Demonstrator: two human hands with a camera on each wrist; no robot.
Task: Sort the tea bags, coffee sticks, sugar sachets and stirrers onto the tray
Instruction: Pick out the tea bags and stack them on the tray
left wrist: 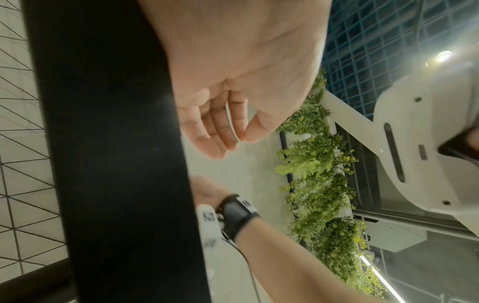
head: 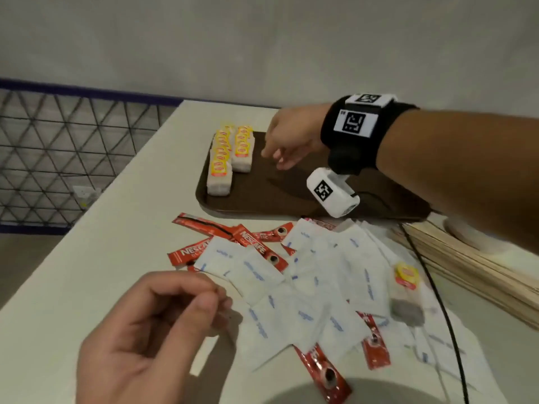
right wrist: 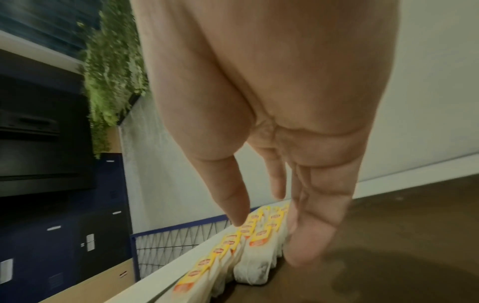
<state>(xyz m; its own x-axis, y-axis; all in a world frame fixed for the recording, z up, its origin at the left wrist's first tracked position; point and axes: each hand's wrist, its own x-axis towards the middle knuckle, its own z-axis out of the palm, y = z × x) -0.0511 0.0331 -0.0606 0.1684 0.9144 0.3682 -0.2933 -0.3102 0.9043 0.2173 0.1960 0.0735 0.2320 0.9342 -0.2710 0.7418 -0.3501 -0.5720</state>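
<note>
Tea bags [head: 229,157] fill the left end of a dark brown tray [head: 280,196], which sits in the upper middle of the head view on a pale table [head: 116,228]. They lie in two rows side by side, yellow tags up, the left row longer than the right.

Reaching in from the right of the frame, the right hand [head: 291,138] hangs over the tray just beside the shorter row. Its fingers [right wrist: 308,242] are straight and loose, and they hold nothing; in the right wrist view the fingertips point down close to the tray's surface next to the bags, and whether they touch is unclear.

Low in the frame, the left hand [head: 151,330] hovers over the near part of the table. Its fingers are loosely curled with the thumb tip close to the forefinger, and the left wrist view shows the palm bare, nothing gripped.

Between the hands lies the unsorted heap: white sugar sachets [head: 306,287] with blue print spread across the table, with red coffee sticks [head: 233,240] poking out from under and between them. One loose tea bag [head: 407,295] rests on the sachets at the right of the heap. Wooden stirrers [head: 472,263] lie bundled at the right edge of the frame, off the tray. A black cable [head: 437,295] runs over the sachets from the wrist camera.
</note>
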